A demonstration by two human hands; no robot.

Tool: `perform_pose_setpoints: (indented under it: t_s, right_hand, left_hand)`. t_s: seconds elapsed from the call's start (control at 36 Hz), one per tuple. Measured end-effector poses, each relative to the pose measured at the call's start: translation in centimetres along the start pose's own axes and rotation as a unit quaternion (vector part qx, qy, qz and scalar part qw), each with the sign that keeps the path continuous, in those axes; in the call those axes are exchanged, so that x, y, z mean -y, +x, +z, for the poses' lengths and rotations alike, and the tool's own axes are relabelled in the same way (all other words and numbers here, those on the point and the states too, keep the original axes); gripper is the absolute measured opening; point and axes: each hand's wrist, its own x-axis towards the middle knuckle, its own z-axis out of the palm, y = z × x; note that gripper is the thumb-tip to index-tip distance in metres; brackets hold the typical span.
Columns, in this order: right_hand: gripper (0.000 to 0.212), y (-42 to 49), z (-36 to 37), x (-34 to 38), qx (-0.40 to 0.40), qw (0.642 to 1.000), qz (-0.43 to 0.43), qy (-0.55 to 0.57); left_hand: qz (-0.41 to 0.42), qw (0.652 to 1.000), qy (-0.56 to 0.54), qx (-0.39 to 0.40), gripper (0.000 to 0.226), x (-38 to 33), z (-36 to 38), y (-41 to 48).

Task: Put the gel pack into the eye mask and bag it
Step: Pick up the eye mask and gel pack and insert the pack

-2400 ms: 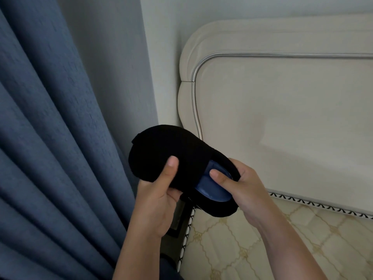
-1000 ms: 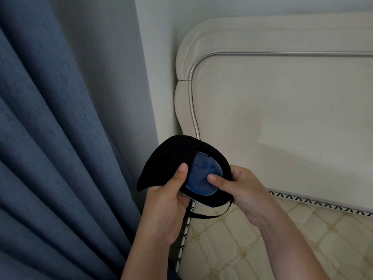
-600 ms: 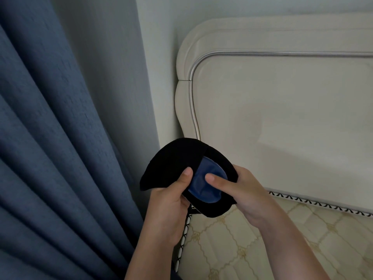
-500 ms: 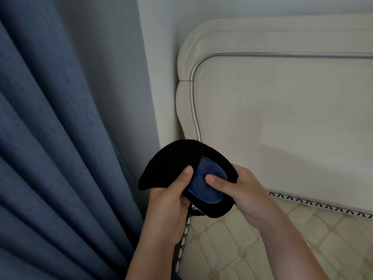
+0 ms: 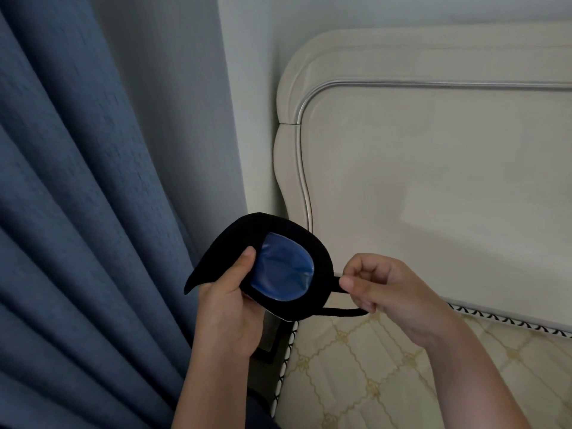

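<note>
Black fabric eye mask (image 5: 322, 264) felt limp; my left hand (image 5: 229, 308) clamped its middle, gel pack (image 5: 283, 270) seated, right hand (image 5: 383, 289) pinching the strap (image 5: 343, 311).

Big blue curtain (image 5: 77, 212) hangs in folds left of the fingers. Cream headboard (image 5: 433, 168) with silver trim sits above and right of them, and a quilted diamond-pattern mattress (image 5: 387, 376) lies just below.

No readable text, label, brand, number or sign anywhere in view
</note>
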Motion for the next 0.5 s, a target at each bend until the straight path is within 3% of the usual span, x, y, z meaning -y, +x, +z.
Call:
perform_pose_setpoints:
  t_s: [0.11, 0.19, 0.31, 0.42, 0.5]
  right_hand:
    - [0.020, 0.1, -0.1, -0.3, 0.000, 1.000, -0.005, -0.003]
    - [0.034, 0.0, 0.1, -0.6, 0.018, 1.000, 0.003, 0.005]
    - [0.055, 0.3, 1.1, -0.7, 0.042, 0.997, 0.065, 0.019]
    - [0.057, 0.8, 2.1, -0.5, -0.010, 0.992, 0.127, -0.023]
    - [0.053, 0.7, 2.5, 0.5, -0.014, 0.987, 0.158, 0.011]
  left_hand:
    - [-0.013, 1.000, 0.012, 0.008, 0.024, -0.2, -0.1, -0.1]
    - [-0.035, 0.999, 0.006, 0.025, 0.033, -0.4, 0.0, -0.5]
    - [-0.061, 0.996, 0.033, 0.060, 0.037, -0.3, 0.1, -1.1]
    - [-0.064, 0.987, 0.079, 0.125, 0.030, -0.3, 0.4, -2.0]
    - [-0.086, 0.974, 0.117, 0.176, 0.035, -0.3, 0.4, -2.3]
